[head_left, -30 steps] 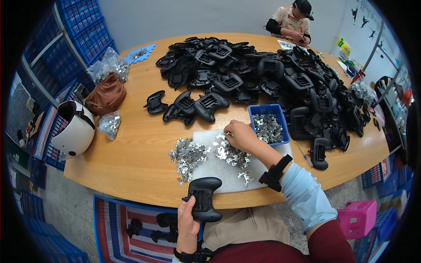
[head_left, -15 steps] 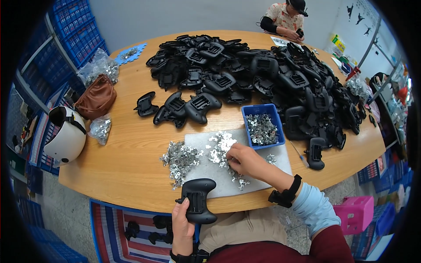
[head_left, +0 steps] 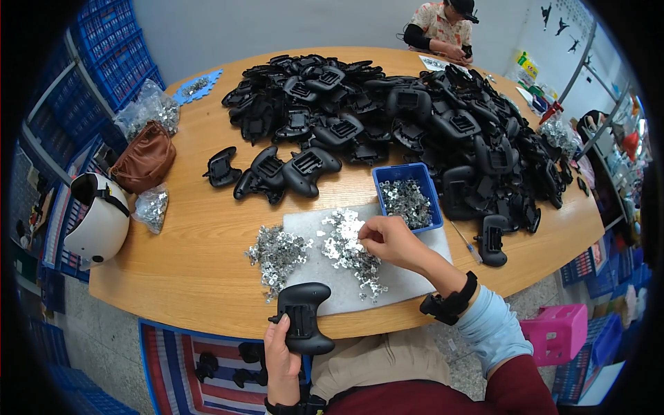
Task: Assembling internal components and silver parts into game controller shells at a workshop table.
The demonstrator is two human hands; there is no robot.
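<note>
My left hand [head_left: 282, 356] grips a black game controller shell [head_left: 304, 319] by its left side, at the table's front edge, with its battery recess facing up. My right hand [head_left: 389, 238] is over the pile of small silver metal clips [head_left: 344, 238] on the white foam sheet [head_left: 332, 299]. Its thumb and forefinger are pinched together at the pile's right side; whatever is between them is too small to make out. A second heap of the same clips [head_left: 277, 256] lies to the left, partly on the sheet. The blue bin [head_left: 437, 220] beyond my right hand holds more clips.
A large mound of black controller shells [head_left: 408, 104] covers the far and right table. Several loose shells [head_left: 311, 169] lie nearer. A screwdriver [head_left: 467, 243] rests by the bin. At left are a brown bag [head_left: 144, 155] and white helmet [head_left: 104, 221]. A co-worker [head_left: 443, 31] sits at the far side.
My right hand has lifted slightly from the clip pile, its fingertips now pinched. The whole view has shifted a little; my left hand still holds the controller shell.
</note>
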